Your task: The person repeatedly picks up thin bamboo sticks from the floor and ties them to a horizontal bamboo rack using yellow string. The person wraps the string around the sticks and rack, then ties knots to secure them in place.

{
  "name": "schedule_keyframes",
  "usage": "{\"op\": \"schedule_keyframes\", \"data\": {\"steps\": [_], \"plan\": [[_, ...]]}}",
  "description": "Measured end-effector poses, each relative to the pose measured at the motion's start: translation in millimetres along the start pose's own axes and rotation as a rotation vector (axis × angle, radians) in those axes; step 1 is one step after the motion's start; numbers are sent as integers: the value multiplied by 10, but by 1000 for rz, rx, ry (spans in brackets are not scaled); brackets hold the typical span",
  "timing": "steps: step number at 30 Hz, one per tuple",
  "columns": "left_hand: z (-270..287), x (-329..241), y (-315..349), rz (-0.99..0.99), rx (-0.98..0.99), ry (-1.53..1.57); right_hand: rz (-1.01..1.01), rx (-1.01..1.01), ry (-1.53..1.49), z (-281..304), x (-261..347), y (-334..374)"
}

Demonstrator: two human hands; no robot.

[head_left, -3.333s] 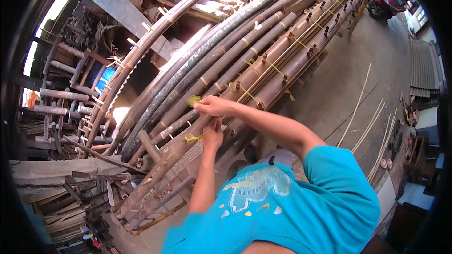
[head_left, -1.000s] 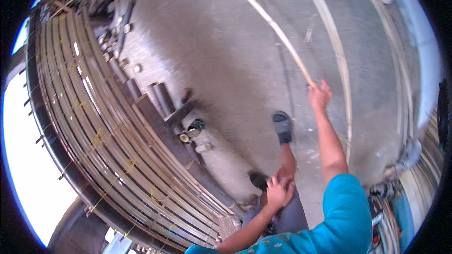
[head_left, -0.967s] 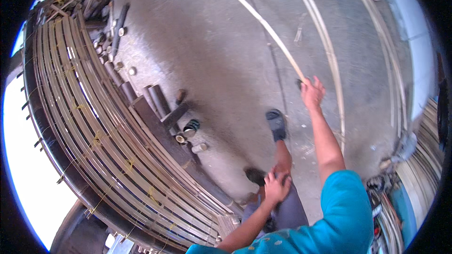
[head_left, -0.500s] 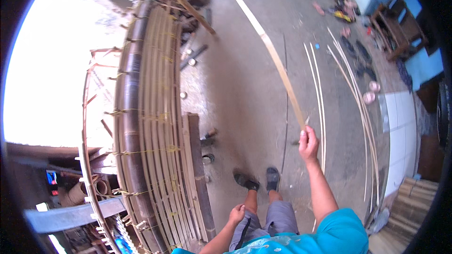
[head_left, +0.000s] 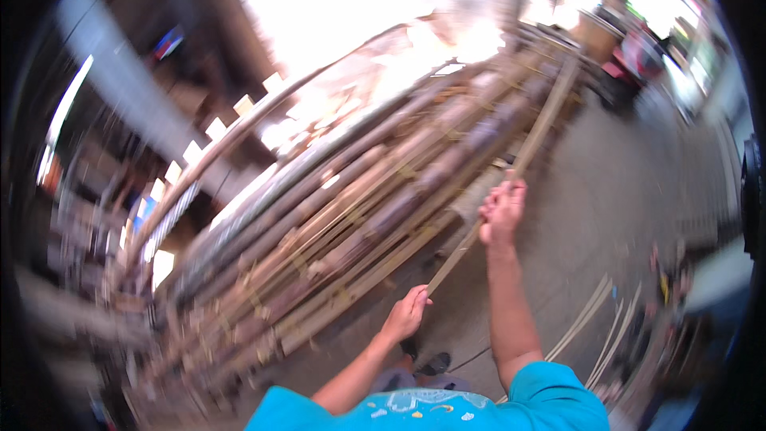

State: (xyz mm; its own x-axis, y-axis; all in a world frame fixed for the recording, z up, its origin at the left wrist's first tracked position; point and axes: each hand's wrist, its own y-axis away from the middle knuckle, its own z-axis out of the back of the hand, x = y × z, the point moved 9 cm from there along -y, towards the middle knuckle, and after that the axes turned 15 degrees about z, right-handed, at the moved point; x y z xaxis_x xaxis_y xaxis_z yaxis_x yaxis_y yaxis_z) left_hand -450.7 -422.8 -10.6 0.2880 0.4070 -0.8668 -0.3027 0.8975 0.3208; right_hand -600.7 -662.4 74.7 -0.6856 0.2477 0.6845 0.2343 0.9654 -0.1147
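A long, flat bamboo strip [head_left: 546, 121] slants up and away to the right in front of me. My right hand [head_left: 503, 211] is closed around it partway along. Nearer to me, my left hand [head_left: 406, 316] is closed on its lower end. The strip's far end passes over a bench-like rack of bamboo poles and slats [head_left: 383, 191], bound with yellow ties. Motion smears much of the picture, so I cannot tell whether the strip touches the rack.
Several thin pale strips [head_left: 581, 318] lie on the grey concrete floor [head_left: 594, 191] at the lower right. A curved rail with pale blocks [head_left: 215, 129] runs along the left. Blurred red and dark objects [head_left: 638, 60] stand at the far right.
The view has swung left toward the bamboo rack. My left hand has come up from beside my leg and taken hold of the strip's near end; the right hand grips it farther along.
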Motion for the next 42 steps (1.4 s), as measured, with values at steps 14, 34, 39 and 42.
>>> {"op": "schedule_keyframes", "data": {"steps": [14,34,39,42], "plan": [[2920,983,1798,452,-1168,-336,-487,553,404,-1003,-1969,1848],[4150,1318,1437,255,-1183,-148,-806,565,417,-1326,-2687,1914],[4337,1227,1457,324,-1173,-336,-438,456,217,-1948,-2049,1544],[4368,1330,1470,307,-1126,-354,-255,477,277,-2251,-1669,1463]]}}
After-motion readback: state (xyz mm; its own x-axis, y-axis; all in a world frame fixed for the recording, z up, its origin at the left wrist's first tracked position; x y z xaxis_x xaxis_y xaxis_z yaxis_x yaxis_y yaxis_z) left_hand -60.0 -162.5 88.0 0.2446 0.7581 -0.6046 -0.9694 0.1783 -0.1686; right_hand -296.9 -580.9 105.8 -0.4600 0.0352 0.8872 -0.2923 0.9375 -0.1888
